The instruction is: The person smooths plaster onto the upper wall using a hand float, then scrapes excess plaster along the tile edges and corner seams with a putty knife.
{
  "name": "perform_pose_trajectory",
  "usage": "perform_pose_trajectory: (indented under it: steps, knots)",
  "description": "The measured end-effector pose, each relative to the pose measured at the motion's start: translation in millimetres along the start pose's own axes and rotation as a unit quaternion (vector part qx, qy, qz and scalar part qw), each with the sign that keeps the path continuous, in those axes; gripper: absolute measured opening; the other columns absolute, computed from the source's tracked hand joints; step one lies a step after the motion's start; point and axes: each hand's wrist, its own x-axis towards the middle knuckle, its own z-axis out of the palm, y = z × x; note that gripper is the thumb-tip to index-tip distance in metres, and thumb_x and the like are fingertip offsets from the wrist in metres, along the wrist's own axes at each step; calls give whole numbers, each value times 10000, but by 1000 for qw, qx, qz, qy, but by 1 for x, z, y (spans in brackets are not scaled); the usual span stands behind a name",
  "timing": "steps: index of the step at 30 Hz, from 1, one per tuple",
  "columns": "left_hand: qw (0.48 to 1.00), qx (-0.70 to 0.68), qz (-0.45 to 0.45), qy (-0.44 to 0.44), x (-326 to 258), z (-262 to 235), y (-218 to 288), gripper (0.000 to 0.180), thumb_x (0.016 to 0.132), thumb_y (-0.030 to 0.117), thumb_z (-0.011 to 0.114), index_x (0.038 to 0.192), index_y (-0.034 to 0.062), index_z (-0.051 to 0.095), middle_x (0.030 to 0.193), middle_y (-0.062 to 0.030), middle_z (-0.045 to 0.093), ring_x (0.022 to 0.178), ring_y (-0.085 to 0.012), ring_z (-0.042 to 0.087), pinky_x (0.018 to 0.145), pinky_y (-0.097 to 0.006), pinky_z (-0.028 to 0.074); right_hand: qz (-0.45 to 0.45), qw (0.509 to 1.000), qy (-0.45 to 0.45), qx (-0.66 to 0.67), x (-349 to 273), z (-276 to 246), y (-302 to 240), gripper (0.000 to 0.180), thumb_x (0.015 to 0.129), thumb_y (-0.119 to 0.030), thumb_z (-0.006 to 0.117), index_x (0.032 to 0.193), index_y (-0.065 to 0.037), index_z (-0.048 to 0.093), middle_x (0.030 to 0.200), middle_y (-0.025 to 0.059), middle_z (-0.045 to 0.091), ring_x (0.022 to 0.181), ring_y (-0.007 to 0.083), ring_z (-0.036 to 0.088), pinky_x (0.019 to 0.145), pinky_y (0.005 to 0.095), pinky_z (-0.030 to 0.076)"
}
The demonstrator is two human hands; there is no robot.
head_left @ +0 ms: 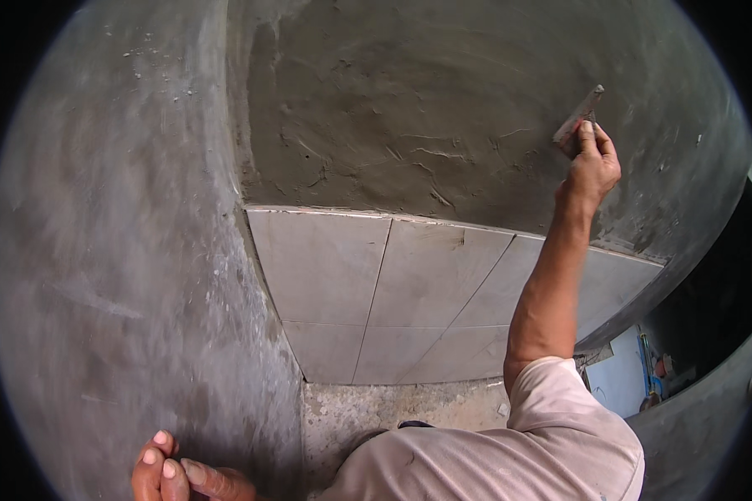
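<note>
My right hand (591, 171) reaches up against the wall, fingers and thumb closed round a small flat scraper (576, 125) smeared with mortar. The scraper lies close to a layer of wet grey mortar (393, 117), which shows ridges and trowel marks. Below that layer run pale wall tiles (430, 271) with thin dark joints and a rough, mortar-flecked top edge. At the lower left, my left hand (188, 476) is beside the bare grey side wall, its fingers loosely bent and slightly apart. Nothing shows in it, though its lower part is cut off by the frame.
A grey cement side wall (134, 250) meets the tiled wall in a corner on the left. Rough concrete floor (393, 409) lies beneath the tiles. At the right, past the wall's end, are a pale blue panel (618, 371) and some clutter in a dark area.
</note>
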Motion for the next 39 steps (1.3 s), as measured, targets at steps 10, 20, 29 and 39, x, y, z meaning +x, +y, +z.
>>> perform_pose_trajectory:
  steps: [10, 20, 29, 39]
  knots:
    - [992, 121, -21, 20, 16, 14, 17, 141, 929, -67, 620, 1066, -97, 601, 1055, -216, 540, 864, -254, 642, 714, -271, 676, -132, 962, -185, -149, -79, 124, -47, 337, 890, -266, 759, 1084, 9, 777, 880, 68, 765, 773, 134, 688, 715, 300, 550]
    - [995, 100, 8, -2, 23, 7, 13, 141, 900, -74, 634, 1038, -101, 628, 1017, -242, 573, 796, -285, 655, 648, -313, 675, 5, 993, -114, 25, -72, 39, -31, 143, 949, -66, 693, 1060, 14, 733, 879, 80, 739, 741, 122, 692, 634, 268, 557]
    - [995, 95, 5, 23, 21, 18, 14, 142, 891, -84, 634, 1030, -117, 634, 1020, -247, 565, 838, -282, 642, 643, -283, 671, -28, 998, -53, -20, 29, 25, -8, 189, 925, -132, 743, 1016, 32, 765, 893, 48, 743, 798, 110, 662, 722, 266, 522]
    - [993, 109, 43, -2, 25, 15, 7, 124, 910, -72, 639, 1028, -110, 632, 988, -247, 598, 750, -296, 667, 606, -312, 654, -104, 941, -320, -15, -132, 121, -31, 226, 831, -169, 716, 979, -7, 766, 906, 183, 736, 773, 357, 721, 774, 428, 574]
